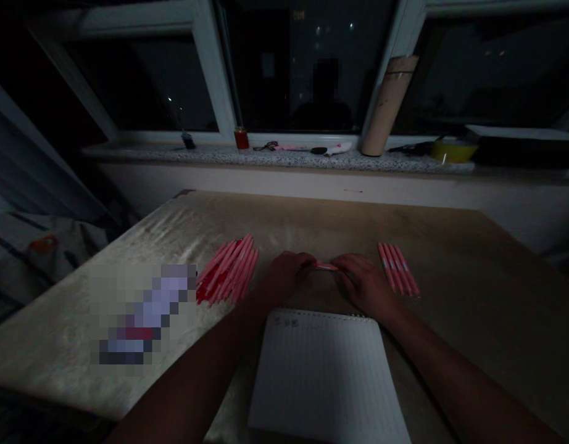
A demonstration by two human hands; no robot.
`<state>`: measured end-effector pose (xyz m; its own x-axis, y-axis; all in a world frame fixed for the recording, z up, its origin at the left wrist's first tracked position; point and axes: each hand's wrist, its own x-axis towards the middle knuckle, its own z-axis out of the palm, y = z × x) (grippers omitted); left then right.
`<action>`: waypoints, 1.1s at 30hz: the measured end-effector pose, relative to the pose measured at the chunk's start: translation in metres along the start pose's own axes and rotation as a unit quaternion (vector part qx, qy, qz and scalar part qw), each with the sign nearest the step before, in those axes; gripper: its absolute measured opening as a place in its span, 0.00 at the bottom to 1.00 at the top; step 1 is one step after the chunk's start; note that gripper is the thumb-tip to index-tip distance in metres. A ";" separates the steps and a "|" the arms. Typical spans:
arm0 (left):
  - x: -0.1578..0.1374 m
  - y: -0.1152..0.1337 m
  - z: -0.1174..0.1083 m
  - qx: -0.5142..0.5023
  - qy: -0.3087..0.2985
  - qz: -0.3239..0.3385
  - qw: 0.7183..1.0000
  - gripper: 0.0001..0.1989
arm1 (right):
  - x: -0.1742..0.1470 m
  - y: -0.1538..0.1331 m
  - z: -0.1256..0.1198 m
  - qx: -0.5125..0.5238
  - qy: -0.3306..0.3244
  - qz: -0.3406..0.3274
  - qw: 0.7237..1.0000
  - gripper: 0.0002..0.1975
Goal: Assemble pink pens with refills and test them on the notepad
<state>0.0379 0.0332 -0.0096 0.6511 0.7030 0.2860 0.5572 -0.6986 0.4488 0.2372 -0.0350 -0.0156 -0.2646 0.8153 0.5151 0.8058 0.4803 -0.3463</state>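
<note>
Between my two hands a pink pen [326, 267] lies crosswise, just beyond the top edge of a spiral notepad [328, 376]. My left hand [291, 270] grips one end and my right hand [361, 274] the other; both are closed, and the pen's ends are hidden by fingers. Left of my hands is a loose pile of pink pens [231, 271], some with red parts showing. Several more pink pens [398, 269] lie side by side in a neat row to the right. The notepad is lined, with faint writing along its top.
A blurred-out object [148, 314] lies on the table [312, 216] at left. Along the stone windowsill [284, 157] stand a tall tan cylinder [389, 108], a small red jar [241, 138], a dark little bottle [187, 140] and a yellow roll [453, 150]. A dark box [525, 148] sits at far right.
</note>
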 end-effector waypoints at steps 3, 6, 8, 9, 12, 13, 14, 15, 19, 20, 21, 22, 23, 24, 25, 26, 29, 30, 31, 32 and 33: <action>0.000 -0.001 0.001 0.007 -0.001 0.003 1.000 0.13 | 0.000 -0.001 0.000 -0.006 0.002 -0.002 1.000 0.12; -0.001 0.001 0.001 0.005 0.000 0.003 1.000 0.12 | 0.000 -0.002 -0.001 -0.009 0.003 -0.004 1.000 0.11; -0.002 0.003 -0.001 0.005 0.000 0.004 1.000 0.12 | 0.000 -0.003 -0.002 -0.008 0.003 -0.005 1.000 0.11; -0.002 0.005 -0.002 0.007 -0.002 0.004 1.000 0.12 | 0.001 -0.003 -0.002 -0.007 0.002 -0.006 1.000 0.11; -0.002 0.009 -0.004 0.022 -0.011 0.011 1.000 0.12 | 0.000 -0.004 -0.002 -0.005 0.006 -0.008 1.000 0.10; -0.002 0.010 -0.005 0.025 -0.011 0.016 1.000 0.12 | 0.000 -0.004 -0.001 -0.003 0.009 -0.005 1.000 0.10; -0.002 0.011 -0.005 0.026 -0.007 0.020 0.999 0.13 | 0.000 -0.003 -0.001 0.002 0.013 -0.002 1.000 0.10; -0.002 0.011 -0.005 0.025 -0.001 0.022 0.999 0.13 | 0.000 -0.003 0.000 0.012 0.016 0.004 1.000 0.10; -0.002 0.008 -0.004 0.020 0.027 0.019 0.999 0.13 | 0.000 0.000 0.003 0.071 0.039 0.037 0.996 0.09; -0.002 0.007 -0.004 0.024 0.034 0.017 0.999 0.13 | 0.000 0.001 0.004 0.081 0.047 0.046 0.995 0.08; -0.001 0.005 -0.003 0.030 0.040 0.017 0.999 0.13 | 0.000 0.002 0.005 0.088 0.056 0.053 0.993 0.07; -0.001 0.004 -0.003 0.036 0.044 0.018 0.998 0.13 | 0.000 0.002 0.005 0.091 0.061 0.057 0.992 0.07; -0.001 0.003 -0.003 0.042 0.046 0.020 0.998 0.13 | 0.000 0.002 0.005 0.093 0.065 0.059 0.992 0.07; -0.001 0.002 -0.003 0.047 0.046 0.023 0.998 0.13 | 0.000 0.002 0.004 0.095 0.065 0.059 0.992 0.06; 0.000 0.001 -0.002 0.052 0.047 0.026 0.997 0.13 | 0.000 0.001 0.004 0.096 0.064 0.058 0.992 0.06; 0.000 0.000 -0.002 0.057 0.047 0.028 0.997 0.12 | 0.000 0.001 0.004 0.098 0.061 0.057 0.992 0.06; 0.000 -0.002 -0.001 0.083 0.038 0.034 0.995 0.10 | 0.000 0.000 0.003 0.098 0.058 0.056 0.992 0.05; -0.001 -0.003 -0.001 0.093 0.034 0.034 0.995 0.09 | 0.000 0.000 0.003 0.098 0.059 0.058 0.992 0.05; -0.001 -0.004 -0.001 0.103 0.032 0.031 0.994 0.08 | 0.000 0.000 0.003 0.096 0.059 0.059 0.992 0.05; -0.001 -0.005 -0.002 0.112 0.031 0.026 0.993 0.08 | 0.000 0.000 0.003 0.095 0.058 0.060 0.992 0.05; -0.001 -0.006 -0.002 0.121 0.033 0.019 0.992 0.07 | 0.000 0.001 0.003 0.093 0.057 0.062 0.992 0.05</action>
<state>0.0326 0.0368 -0.0106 0.6424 0.6778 0.3577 0.6462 -0.7300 0.2228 0.2361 -0.0335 -0.0185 -0.0986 0.8350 0.5413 0.7138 0.4384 -0.5462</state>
